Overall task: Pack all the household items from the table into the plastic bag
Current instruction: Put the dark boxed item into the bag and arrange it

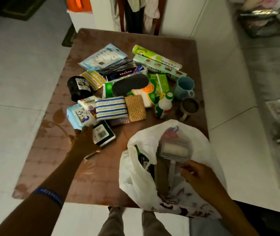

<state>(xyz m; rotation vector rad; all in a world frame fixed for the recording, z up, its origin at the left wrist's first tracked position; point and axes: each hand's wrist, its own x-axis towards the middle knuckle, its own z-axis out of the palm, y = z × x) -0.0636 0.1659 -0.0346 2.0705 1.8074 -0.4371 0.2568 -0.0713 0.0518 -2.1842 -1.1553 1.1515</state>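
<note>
On the far left, a bare forearm with a blue wristband reached in over the brown patterned table. The left hand lay flat with its fingers stretched forward and close together, the tips touching a pale blue tissue packet with a cartoon print and the hand partly covering a small white and dark green box with a barcode.

Beyond it the rest of the household goods sat heaped at mid-table: a black roll of bags with a white label, a yellow-and-white striped cloth, a light blue flat pouch, then a blue-and-white striped sponge just beside a gold scouring pad. A dark grey oval insole lay across green and white tissue packs. Behind them lay two long green rolls of wrap. Further right stood a white bottle with a green label, a pale blue plastic cup with a handle and a small metal mug.

At the near right edge of the table the white plastic bag stood open, with a lint roller with a clear handle and some darker things inside that I couldn't make out. The right hand was at the bag's mouth, fingers curled, pinching the thin plastic rim near the roller's handle.
</note>
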